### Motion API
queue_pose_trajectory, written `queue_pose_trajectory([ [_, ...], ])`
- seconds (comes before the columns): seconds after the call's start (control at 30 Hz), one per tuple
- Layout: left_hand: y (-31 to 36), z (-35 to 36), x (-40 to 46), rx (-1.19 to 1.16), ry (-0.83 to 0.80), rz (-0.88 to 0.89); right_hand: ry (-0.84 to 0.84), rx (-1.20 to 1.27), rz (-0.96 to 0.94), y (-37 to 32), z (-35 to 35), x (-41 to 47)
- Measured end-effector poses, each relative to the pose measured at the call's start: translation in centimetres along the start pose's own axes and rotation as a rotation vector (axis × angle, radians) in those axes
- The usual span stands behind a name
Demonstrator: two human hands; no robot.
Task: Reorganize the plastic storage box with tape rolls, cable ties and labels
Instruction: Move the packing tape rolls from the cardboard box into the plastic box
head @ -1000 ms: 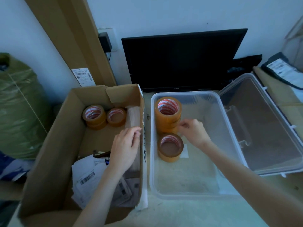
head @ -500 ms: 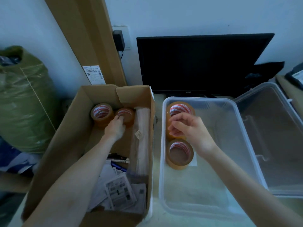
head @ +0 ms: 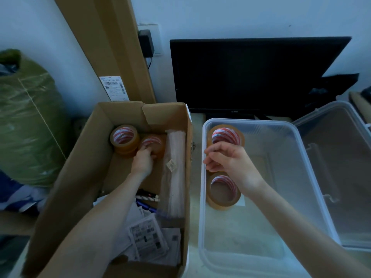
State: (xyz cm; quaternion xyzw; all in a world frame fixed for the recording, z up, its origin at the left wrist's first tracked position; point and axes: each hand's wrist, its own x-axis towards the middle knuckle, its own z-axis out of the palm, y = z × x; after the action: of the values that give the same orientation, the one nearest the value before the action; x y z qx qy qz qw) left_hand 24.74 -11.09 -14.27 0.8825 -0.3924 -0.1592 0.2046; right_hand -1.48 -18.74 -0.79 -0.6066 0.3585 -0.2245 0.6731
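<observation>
Two rolls remain boxed; your left hand (head: 143, 160) has reached them.
It touches the nearer roll (head: 153, 144), grip unclear; right hand (head: 226, 160) hovers loosely curled, empty.

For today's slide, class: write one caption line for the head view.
Left hand reaches a tape roll in the cardboard box; right hand hovers over the plastic storage box.

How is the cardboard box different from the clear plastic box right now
The cardboard box is brown and opaque; the clear plastic box is see-through. The cardboard box holds tape rolls, a long wrapped bundle, pens and paper labels; the plastic box holds only tape rolls along its left wall. The left hand reaches into the cardboard box, the right hand into the plastic one. Both are open-topped and hold brown tape rolls.
</observation>
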Motion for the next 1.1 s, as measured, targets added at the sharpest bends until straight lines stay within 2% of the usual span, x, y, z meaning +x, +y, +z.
queue_pose_trajectory([
  [0.17,-0.2,-2.5,-2.2,-0.098,0.122,0.067,0.008,-0.004,-0.006,0.0,0.1,-0.3],
  [0.3,2.0,-5.9,-5.5,-0.084,0.226,0.274,0.030,0.029,-0.003,-0.3,0.5,-0.6],
  [0.47,5.6,-8.2,-10.9,-0.121,0.242,0.514,0.021,0.057,0.043,-0.9,1.5,-0.8],
  [0.7,8.6,-6.9,-16.1,-0.035,0.281,0.752,-0.015,0.061,0.073,-1.0,2.0,-1.8],
  [0.87,8.9,-6.4,-16.8,-0.088,0.261,0.716,0.047,0.074,0.043,-0.1,1.6,-2.4],
  [0.93,9.3,-6.7,-16.9,-0.202,0.255,0.671,0.080,0.086,0.050,0.2,1.5,-2.3],
  [1.03,9.8,-7.7,-16.5,-0.433,0.297,0.529,0.133,0.089,0.062,0.2,1.0,-2.2],
  [1.1,9.3,-8.2,-15.0,-0.453,0.328,0.410,0.152,0.091,0.061,0.2,0.7,-2.1],
])
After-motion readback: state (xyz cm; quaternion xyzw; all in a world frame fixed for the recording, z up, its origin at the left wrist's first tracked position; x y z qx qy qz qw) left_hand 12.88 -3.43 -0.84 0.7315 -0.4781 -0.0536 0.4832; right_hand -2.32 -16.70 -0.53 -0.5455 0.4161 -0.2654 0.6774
